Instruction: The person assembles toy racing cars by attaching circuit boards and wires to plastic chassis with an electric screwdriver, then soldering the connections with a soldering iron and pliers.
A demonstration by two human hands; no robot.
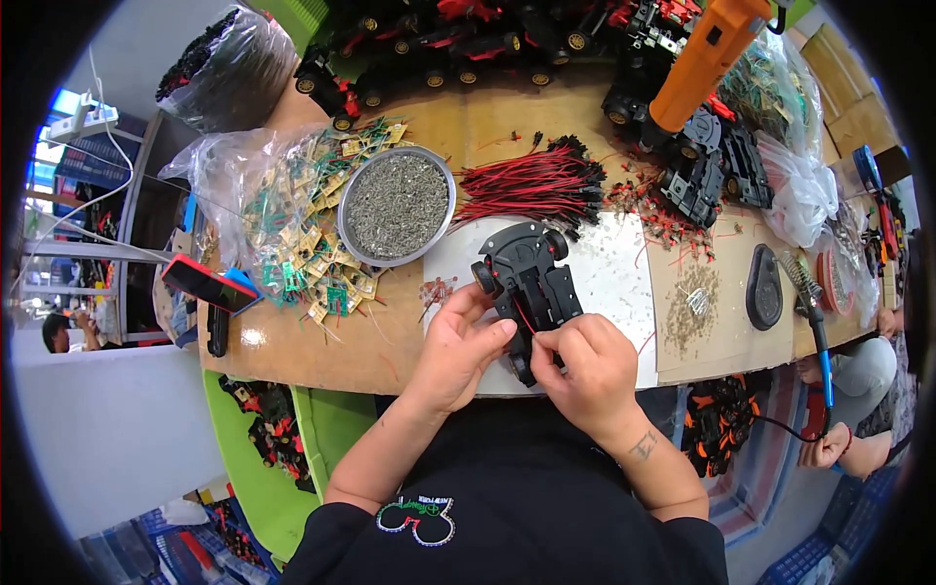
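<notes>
A black toy car chassis lies underside up on the white sheet, its wheels showing at the sides. My left hand grips its left edge, with the thumb reaching over toward the middle. A thin red wire comes out of the chassis and runs to the fingertips of my right hand, which are pinched together at the near right side. The wire's end is hidden by those fingers. Just beyond the chassis lies a bundle of red and black wires.
A metal bowl of small screws stands left of the white sheet, beside heaped circuit boards. An orange electric screwdriver hangs at the upper right near more black chassis. A soldering iron rests at the right.
</notes>
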